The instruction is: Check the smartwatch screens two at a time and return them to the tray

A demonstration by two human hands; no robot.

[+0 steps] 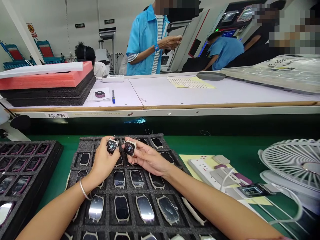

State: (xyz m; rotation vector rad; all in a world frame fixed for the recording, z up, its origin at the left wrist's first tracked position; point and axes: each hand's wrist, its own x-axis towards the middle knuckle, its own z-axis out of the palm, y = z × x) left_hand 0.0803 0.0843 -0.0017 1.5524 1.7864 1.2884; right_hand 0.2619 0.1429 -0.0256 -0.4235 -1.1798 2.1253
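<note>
In my left hand [106,158] is a smartwatch [112,146] without a strap, its screen lit and facing me. My right hand [148,158] grips a second lit smartwatch [129,148] by its edge, just beside the first. Both have light-coloured cases and are held over the far part of a black foam tray [107,190]. Rows of strapless watches, such as a dark-screened watch [121,207], lie in the tray's compartments. My hands and forearms hide some of those compartments.
At left stands another foam tray [53,163] of purple-cased watches. To the right are a power strip [200,168] with cables and a white fan [297,163]. A raised shelf [150,93] crosses behind, bearing stacked foam [50,95]. Several people are beyond it.
</note>
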